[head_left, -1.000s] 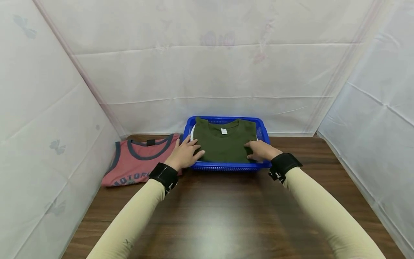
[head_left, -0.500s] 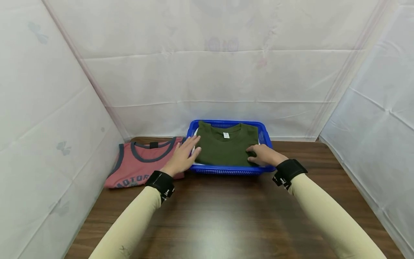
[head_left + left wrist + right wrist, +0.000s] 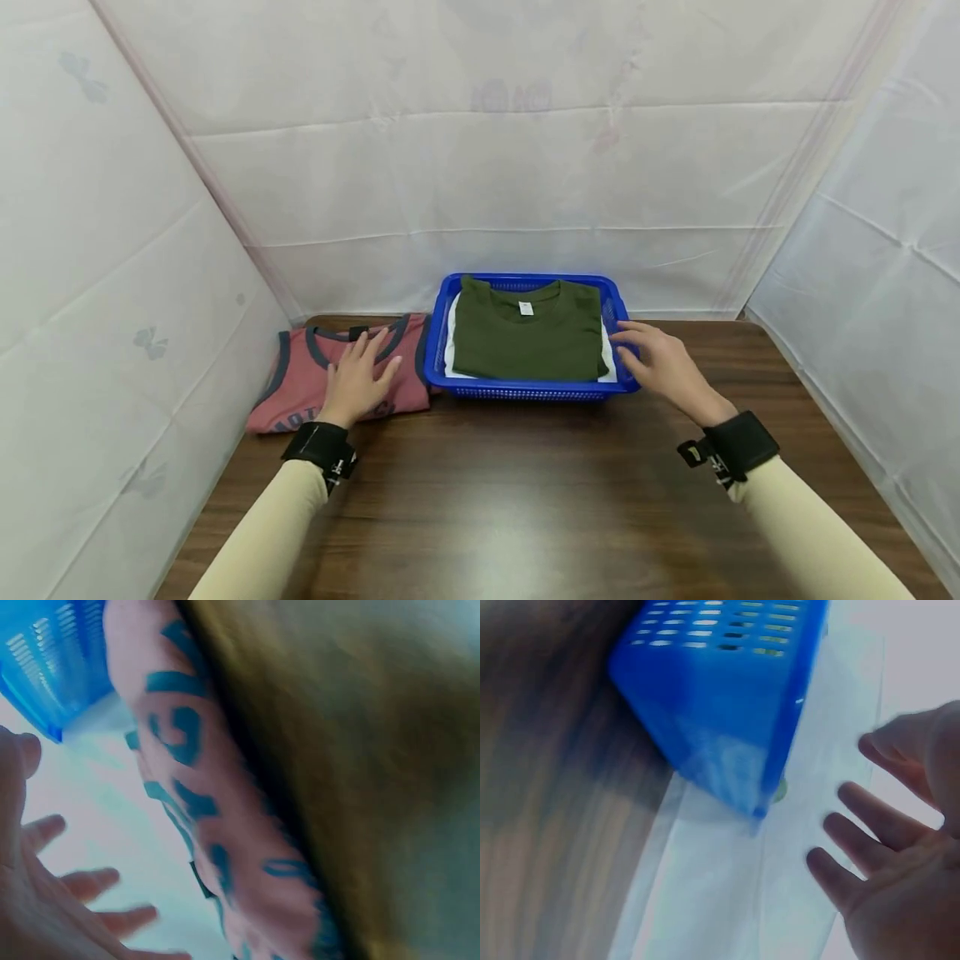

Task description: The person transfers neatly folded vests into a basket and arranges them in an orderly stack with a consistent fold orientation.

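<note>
In the head view a folded dark green T-shirt [image 3: 528, 342] lies in a blue plastic basket [image 3: 525, 390], over white cloth [image 3: 608, 358] that shows at both sides. Left of the basket is a folded red T-shirt [image 3: 408, 367] with grey trim and dark lettering. Over this red shirt hovers my left hand [image 3: 352, 387], fingers spread, holding nothing; the left wrist view shows air between the fingers and the lettered cloth. My right hand [image 3: 660, 362] hangs beside the basket's right rim, fingers apart, with nothing in its grasp.
Everything stands on a dark wooden table [image 3: 495, 492]. White fabric walls [image 3: 510, 192] enclose it at the back, left and right. The basket sits close to the back wall, and the red shirt lies near the left wall.
My left hand has moved left from the basket's edge to above the red shirt. My right hand has left the green shirt and drawn back right, past the rim.
</note>
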Demonstrator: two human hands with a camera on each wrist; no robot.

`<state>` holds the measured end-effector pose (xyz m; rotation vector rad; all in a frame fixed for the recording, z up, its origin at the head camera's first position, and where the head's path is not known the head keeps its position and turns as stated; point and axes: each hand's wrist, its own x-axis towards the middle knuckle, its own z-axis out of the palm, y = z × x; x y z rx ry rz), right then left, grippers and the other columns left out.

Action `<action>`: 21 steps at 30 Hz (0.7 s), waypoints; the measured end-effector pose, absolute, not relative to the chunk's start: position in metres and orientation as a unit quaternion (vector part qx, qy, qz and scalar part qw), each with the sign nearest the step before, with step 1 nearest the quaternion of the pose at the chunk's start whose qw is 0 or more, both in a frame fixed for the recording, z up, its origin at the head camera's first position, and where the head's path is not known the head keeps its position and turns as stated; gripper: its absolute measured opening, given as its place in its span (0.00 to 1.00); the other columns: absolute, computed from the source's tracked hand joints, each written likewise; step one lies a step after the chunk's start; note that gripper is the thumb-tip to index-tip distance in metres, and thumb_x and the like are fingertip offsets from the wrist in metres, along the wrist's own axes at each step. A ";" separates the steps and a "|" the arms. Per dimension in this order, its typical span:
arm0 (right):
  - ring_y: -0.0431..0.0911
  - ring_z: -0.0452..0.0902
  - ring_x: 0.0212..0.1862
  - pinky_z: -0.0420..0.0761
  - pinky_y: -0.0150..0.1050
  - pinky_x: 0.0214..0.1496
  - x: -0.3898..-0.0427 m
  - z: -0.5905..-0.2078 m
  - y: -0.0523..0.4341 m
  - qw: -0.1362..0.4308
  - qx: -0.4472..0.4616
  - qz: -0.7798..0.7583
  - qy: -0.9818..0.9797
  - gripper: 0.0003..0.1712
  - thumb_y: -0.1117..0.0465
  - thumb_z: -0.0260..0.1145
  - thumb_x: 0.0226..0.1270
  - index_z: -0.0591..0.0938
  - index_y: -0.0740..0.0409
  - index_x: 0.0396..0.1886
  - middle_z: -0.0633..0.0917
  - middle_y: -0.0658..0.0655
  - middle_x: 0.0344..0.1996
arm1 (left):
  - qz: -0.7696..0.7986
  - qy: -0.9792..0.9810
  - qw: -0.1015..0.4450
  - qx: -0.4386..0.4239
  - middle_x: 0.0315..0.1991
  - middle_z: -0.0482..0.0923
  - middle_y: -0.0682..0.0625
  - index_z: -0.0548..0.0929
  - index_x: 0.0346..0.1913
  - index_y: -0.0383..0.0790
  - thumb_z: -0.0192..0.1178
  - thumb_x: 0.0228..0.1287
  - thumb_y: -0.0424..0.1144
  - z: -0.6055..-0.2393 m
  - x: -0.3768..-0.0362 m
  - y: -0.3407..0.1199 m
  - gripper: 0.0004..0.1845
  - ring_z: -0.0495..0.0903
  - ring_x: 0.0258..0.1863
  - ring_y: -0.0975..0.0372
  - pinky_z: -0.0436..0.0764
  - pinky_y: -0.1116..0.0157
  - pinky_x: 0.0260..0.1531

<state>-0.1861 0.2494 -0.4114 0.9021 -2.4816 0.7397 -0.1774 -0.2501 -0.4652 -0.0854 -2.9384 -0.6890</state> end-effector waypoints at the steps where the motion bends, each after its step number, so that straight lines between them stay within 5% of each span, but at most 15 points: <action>1: 0.57 0.83 0.40 0.69 0.39 0.30 -0.182 -0.414 0.253 0.220 0.317 0.270 -0.882 0.14 0.76 0.68 0.65 0.87 0.68 0.50 0.82 0.72 0.58 | -0.221 -0.974 0.053 -0.014 0.80 0.50 0.32 0.58 0.82 0.50 0.48 0.78 0.62 -0.468 -0.175 -0.254 0.37 0.48 0.76 0.30 0.46 0.22 0.63; 5: 0.64 0.80 0.57 0.79 0.51 0.44 -0.166 -0.421 0.269 0.263 0.278 0.284 -0.879 0.14 0.78 0.70 0.62 0.88 0.66 0.46 0.83 0.69 0.57 | -0.202 -0.979 0.018 0.029 0.80 0.48 0.31 0.58 0.82 0.50 0.46 0.76 0.67 -0.475 -0.167 -0.265 0.40 0.45 0.75 0.25 0.40 0.19 0.60; 9: 0.65 0.80 0.57 0.77 0.62 0.52 -0.153 -0.424 0.284 0.265 0.247 0.285 -0.887 0.14 0.78 0.69 0.61 0.88 0.65 0.46 0.84 0.68 0.56 | -0.191 -0.980 -0.022 0.053 0.80 0.44 0.28 0.56 0.82 0.49 0.47 0.75 0.68 -0.479 -0.163 -0.268 0.42 0.39 0.74 0.22 0.35 0.18 0.58; 12: 0.66 0.79 0.56 0.77 0.61 0.51 -0.146 -0.430 0.295 0.265 0.235 0.281 -0.892 0.14 0.77 0.69 0.62 0.88 0.65 0.47 0.84 0.68 0.55 | -0.184 -0.979 -0.055 0.066 0.80 0.40 0.27 0.54 0.83 0.48 0.48 0.74 0.69 -0.484 -0.160 -0.268 0.44 0.35 0.74 0.22 0.33 0.18 0.57; 16: 0.65 0.81 0.52 0.74 0.43 0.41 -0.138 -0.438 0.308 0.266 0.221 0.277 -0.897 0.14 0.77 0.69 0.62 0.88 0.64 0.47 0.85 0.68 0.55 | -0.173 -0.979 -0.077 0.072 0.80 0.39 0.26 0.55 0.82 0.47 0.48 0.72 0.70 -0.491 -0.160 -0.269 0.46 0.33 0.74 0.23 0.32 0.18 0.58; 21: 0.66 0.81 0.52 0.77 0.51 0.44 -0.130 -0.447 0.319 0.252 0.200 0.276 -0.906 0.13 0.76 0.69 0.63 0.88 0.64 0.46 0.85 0.68 0.54 | -0.167 -0.980 -0.076 0.071 0.80 0.39 0.26 0.57 0.82 0.47 0.49 0.71 0.71 -0.496 -0.162 -0.268 0.46 0.32 0.75 0.24 0.31 0.18 0.58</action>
